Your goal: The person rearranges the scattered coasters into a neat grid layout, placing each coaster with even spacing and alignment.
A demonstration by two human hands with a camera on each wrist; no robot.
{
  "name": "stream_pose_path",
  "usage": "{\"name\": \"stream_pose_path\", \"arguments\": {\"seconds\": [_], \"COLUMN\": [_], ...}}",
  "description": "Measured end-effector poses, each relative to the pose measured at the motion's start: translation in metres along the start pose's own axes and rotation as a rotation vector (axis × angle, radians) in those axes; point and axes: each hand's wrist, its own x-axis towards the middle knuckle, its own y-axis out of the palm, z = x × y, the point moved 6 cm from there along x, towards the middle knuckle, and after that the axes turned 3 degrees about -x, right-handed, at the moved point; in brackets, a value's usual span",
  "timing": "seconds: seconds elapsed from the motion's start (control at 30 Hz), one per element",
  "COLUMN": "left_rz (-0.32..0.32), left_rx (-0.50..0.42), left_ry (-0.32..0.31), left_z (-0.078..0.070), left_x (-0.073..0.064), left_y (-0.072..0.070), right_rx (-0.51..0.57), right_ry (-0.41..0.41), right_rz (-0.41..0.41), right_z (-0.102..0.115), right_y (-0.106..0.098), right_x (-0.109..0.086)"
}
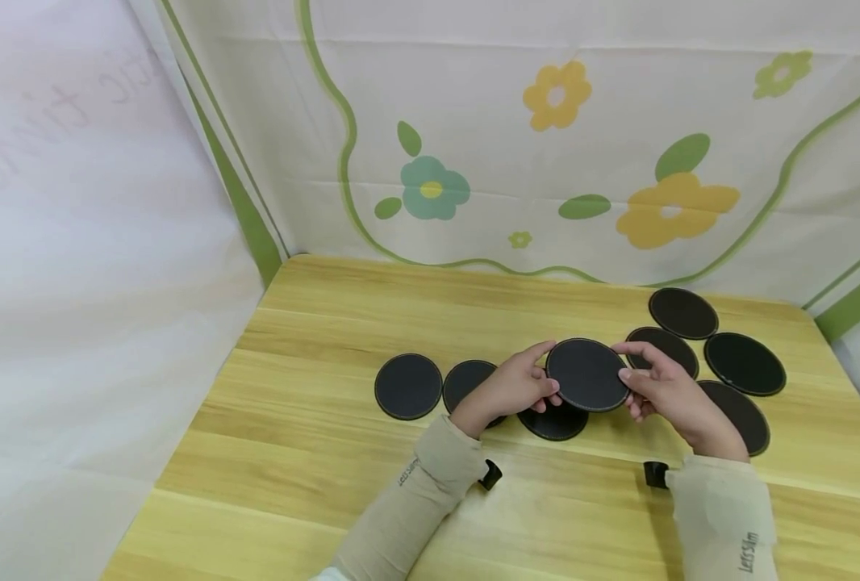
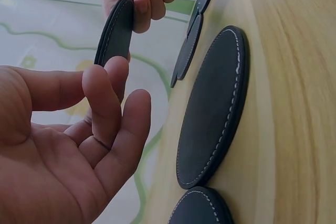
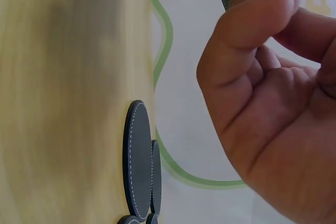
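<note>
Between both hands a round black coaster [image 1: 588,374] with a stitched rim is held above the table. My left hand [image 1: 511,386] pinches its left edge between thumb and fingers. On the opposite edge my right hand [image 1: 673,395] pinches it the same way. In the left wrist view the raised coaster [image 2: 116,32] appears nearly edge-on, well off the tabletop. Below it lies another black coaster [image 1: 555,421], partly covered by the raised one. A second flat coaster [image 1: 468,379] is partly hidden behind my left hand, and a third [image 1: 408,386] lies to its left.
At the right, several more black coasters [image 1: 745,364] lie close together on the wooden table [image 1: 314,323], one partly behind my right hand. A white cloth [image 1: 488,97] with printed flowers hangs along the table's back edge. Another white sheet [image 1: 96,282] hangs at the left.
</note>
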Motion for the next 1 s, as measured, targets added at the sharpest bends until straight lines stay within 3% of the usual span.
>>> {"name": "stream_pose_path", "arguments": {"seconds": [0.77, 1.0], "left_rz": [0.029, 0.034], "left_rx": [0.053, 0.055], "left_ry": [-0.119, -0.118], "left_z": [0.023, 0.025], "left_x": [0.008, 0.009], "left_y": [0.006, 0.005], "right_rx": [-0.041, -0.06], "right_ry": [0.092, 0.097], "right_rz": [0.009, -0.021], "right_z": [-0.012, -0.015], "right_y": [0.0, -0.013], "right_x": [0.002, -0.004]}}
